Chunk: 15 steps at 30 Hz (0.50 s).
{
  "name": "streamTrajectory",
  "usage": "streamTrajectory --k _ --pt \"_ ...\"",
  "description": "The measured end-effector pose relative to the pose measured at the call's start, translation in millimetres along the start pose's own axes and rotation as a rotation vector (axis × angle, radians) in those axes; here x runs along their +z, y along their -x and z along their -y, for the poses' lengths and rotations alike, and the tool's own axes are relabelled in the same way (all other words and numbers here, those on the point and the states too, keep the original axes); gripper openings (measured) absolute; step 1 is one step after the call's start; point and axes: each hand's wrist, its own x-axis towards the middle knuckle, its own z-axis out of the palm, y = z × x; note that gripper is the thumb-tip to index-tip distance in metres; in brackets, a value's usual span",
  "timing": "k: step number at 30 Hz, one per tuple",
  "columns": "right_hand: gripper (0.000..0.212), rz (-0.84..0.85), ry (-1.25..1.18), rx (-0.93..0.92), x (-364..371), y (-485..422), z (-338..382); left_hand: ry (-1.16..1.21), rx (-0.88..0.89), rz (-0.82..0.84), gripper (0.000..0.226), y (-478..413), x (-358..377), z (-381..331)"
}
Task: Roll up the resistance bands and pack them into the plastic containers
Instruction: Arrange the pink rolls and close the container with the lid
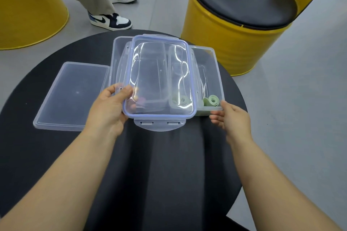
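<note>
The left hand (110, 107) pinches the clear rectangular blue-rimmed plastic lid (159, 77), thumb above, likely for fitting; the blurred right hand (232, 118) meets the near corner of the clear plastic container (216, 65) holding the rolled green resistance band (212, 100), probably steadying; its grasp cannot be told

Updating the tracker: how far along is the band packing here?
Done: green rolled bands lie in the right container. In hand: the left hand grips the clip-lock lid, held over the containers; the right hand is at that container's near corner, grip unclear. To do: lid not yet seated or clipped; a flat lid lies loose on the black table. What the left container holds is hidden.
</note>
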Motion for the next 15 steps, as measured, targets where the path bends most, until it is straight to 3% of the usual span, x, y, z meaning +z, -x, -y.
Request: streamTrajectory --k 15 --pt "0.016 -0.047 -0.058 0.022 -19.9 -5.7 -0.7 -0.005 -0.006 0.016 0.016 -2.1 -1.3 2.9"
